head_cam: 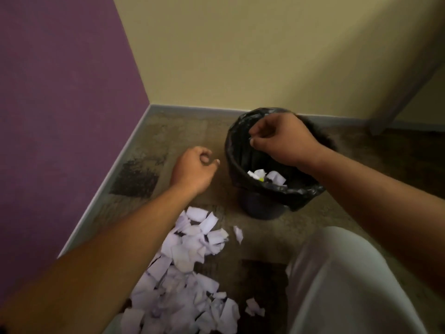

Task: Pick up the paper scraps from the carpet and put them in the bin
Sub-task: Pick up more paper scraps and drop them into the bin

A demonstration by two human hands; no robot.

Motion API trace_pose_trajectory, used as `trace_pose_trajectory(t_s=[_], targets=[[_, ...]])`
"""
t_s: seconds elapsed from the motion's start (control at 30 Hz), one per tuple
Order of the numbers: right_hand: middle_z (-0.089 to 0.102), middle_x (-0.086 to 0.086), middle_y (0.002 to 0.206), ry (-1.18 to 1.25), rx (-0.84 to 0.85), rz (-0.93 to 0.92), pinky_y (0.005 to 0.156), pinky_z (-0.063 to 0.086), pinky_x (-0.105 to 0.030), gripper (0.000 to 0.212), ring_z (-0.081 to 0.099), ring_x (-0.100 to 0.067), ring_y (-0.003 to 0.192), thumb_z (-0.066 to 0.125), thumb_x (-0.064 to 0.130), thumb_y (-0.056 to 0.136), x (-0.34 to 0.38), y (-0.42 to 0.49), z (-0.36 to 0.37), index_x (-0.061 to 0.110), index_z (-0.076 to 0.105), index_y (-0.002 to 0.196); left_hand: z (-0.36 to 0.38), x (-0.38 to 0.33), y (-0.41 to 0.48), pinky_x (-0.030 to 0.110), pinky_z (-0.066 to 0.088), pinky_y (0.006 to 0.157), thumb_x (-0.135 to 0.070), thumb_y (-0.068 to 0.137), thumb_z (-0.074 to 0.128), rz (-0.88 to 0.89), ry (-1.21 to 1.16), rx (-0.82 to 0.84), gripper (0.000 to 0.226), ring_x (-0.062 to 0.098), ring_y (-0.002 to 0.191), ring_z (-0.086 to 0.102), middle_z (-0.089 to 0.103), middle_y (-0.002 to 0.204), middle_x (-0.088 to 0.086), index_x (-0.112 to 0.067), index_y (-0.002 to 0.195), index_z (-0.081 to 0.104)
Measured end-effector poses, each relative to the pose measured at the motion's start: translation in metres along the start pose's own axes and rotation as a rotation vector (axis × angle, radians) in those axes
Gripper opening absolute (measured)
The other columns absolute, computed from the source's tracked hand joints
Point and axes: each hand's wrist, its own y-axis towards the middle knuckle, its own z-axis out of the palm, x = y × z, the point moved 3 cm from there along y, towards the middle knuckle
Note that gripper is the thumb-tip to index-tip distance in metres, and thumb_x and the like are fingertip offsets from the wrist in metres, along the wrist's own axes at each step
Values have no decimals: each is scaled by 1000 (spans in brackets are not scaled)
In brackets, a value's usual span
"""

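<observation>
Writing: the scraps are too blurred for any print on them to be read.
Paper scraps: a heap of torn white paper scraps (183, 261) is spread on the mottled brown carpet (183, 131) in the lower centre of the frame, partly hidden under the left forearm.
Long axis: the heap is stretched from the bottom edge upward and a little to the right, its upper end pointed toward the bin; a few single scraps are scattered just right of it.
Bin: a small round dark bin (262, 208) lined with a crumpled black plastic bag (303, 191) is stood upright right of centre, near the corner; a few white scraps (267, 175) are seen at its bottom.
Right hand: the right hand (281, 138) is held over the bin's mouth, fingers curled downward, thumb and forefinger tips drawn close; no paper is seen between them.
Left hand: the left hand (192, 168) is held above the carpet just left of the bin, fingers curled inward, thumb stretched toward the bin; whether anything is kept in the palm cannot be told.
Surroundings: a purple wall (60, 104) fills the left, a pale yellow wall (265, 49) the top, and a knee in pale cloth (342, 285) the lower right.
</observation>
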Motion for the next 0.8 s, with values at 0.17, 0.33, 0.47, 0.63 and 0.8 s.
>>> trace_pose_trajectory(t_s=[0.17,0.33,0.47,0.63,0.8], targets=[[70,2,84,39,335,12,76,51,-27,14,66,-14,80,74,20,76,16,-34,127,18,69,90,1,108,-46,36,54,88,-30,74,79,-280,186,207,49,26,100,66,69,108,7,-18,118,62],[59,-11,129,-198,736,147,87,41,-26,70,57,-26,117,79,36,74,-22,-119,259,16,50,134,7,193,-105,42,49,96,-34,67,84,-407,414,437,89,33,121,54,49,138,11,-23,142,38],[41,-11,144,-233,801,263,102,44,-34,97,44,-26,130,84,42,62,-59,-174,308,17,37,142,11,223,-125,50,46,99,-34,63,88,-488,580,551,105,39,128,43,25,145,12,-29,147,25],[12,-9,157,-325,843,239,111,36,-44,113,25,-32,143,84,49,59,-76,-197,331,25,22,149,21,255,-148,61,35,106,-40,59,89,-572,633,551,117,43,144,1,6,152,11,-32,149,14],[13,-10,155,-299,734,251,106,42,-43,112,33,-33,137,85,48,57,-79,-196,347,22,21,146,40,271,-154,51,30,113,-47,63,85,-580,544,508,114,42,145,1,0,155,13,-30,150,13]])
